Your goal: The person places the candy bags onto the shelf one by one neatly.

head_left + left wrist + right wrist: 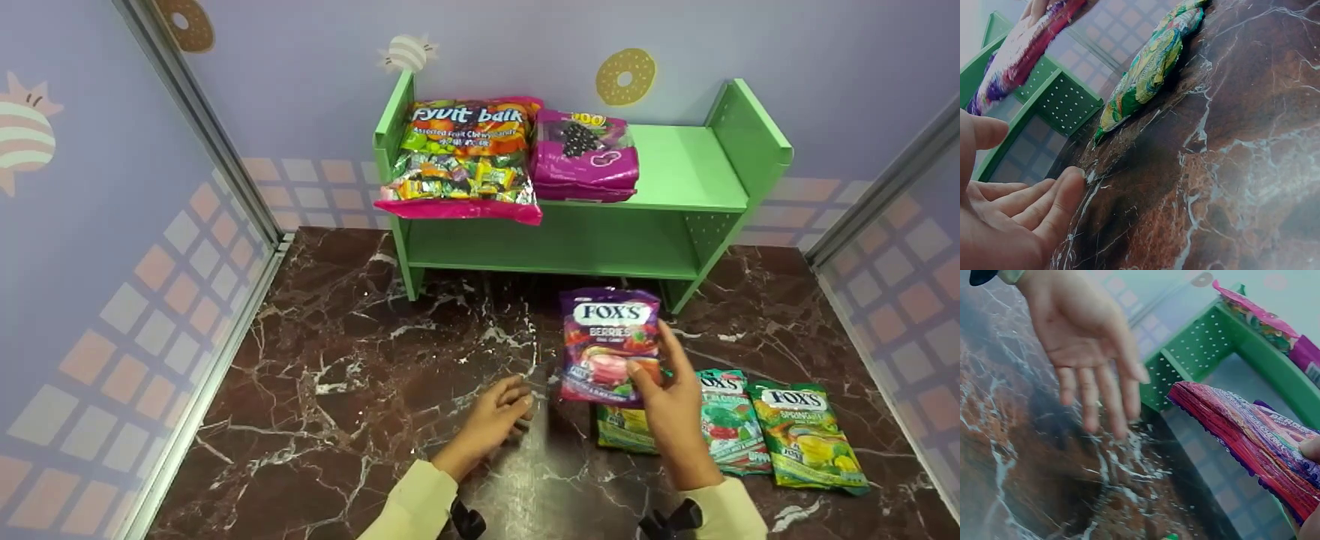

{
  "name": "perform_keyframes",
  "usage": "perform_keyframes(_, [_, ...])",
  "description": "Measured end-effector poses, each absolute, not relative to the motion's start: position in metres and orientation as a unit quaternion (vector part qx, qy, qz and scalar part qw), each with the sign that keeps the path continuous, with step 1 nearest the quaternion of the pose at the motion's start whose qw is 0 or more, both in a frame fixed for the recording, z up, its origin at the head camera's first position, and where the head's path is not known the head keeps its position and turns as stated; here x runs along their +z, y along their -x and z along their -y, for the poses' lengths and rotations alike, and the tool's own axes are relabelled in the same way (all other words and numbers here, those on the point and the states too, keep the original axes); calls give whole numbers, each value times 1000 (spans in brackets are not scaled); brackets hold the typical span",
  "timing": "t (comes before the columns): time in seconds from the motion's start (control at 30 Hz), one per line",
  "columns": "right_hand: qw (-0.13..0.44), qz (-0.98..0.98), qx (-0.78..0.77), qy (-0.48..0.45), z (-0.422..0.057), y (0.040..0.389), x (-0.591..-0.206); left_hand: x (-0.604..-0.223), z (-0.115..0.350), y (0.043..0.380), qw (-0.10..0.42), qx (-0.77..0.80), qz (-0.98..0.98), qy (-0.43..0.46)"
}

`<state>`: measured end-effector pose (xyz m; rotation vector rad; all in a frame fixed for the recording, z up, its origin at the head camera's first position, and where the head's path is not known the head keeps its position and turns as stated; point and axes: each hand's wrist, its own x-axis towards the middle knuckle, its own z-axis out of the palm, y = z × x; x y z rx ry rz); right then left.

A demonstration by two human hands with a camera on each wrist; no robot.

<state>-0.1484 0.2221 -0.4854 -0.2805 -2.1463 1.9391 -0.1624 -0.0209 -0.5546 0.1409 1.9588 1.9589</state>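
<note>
My right hand (673,405) grips a purple Fox's Berries candy bag (609,345) by its right side, thumb across the front. In the head view the bag hangs in front of the green shelf (555,247), overlapping a yellow-green candy bag (626,429) on the dark marble surface. In the right wrist view the berries bag (1247,439) shows its crimped bottom edge. My left hand (491,416) is low over the marble left of the bag, holding nothing. Its fingers are relaxed in the left wrist view, with the palm (1010,230) partly visible.
On the shelf's upper board lie a large Fyuit Baik candy bag (465,157) and a purple candy bag (585,161). A teal Fox's bag (731,424) and a yellow Fox's Spring Tea bag (806,435) lie at the right. Printed wall panels (97,225) enclose the space.
</note>
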Motion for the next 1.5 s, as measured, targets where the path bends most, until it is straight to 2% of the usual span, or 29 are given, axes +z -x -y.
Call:
perform_keyframes(0.27, [164,750,636,73,-237,148,-469,-562,19,160,190,680,-706,-54])
perform_keyframes(0.5, [180,731,653,82,-250,147,-451,-566,17,156,201,678,-706,-46])
perform_keyframes(0.83, [230,744,622,84,-266,159,-425,-576,20,147,204,658,-724,-41])
perform_keyframes(1.03, [241,749,615,57,-272,168,-411,-578,22,144,208,658,-722,-48])
perform_keyframes(1.33, [237,697,674,64,-283,187,-380,-574,23,138,162,576,-794,-108])
perform_keyframes(1.5, [244,693,676,58,-286,200,-364,-573,21,136,160,542,-816,-122])
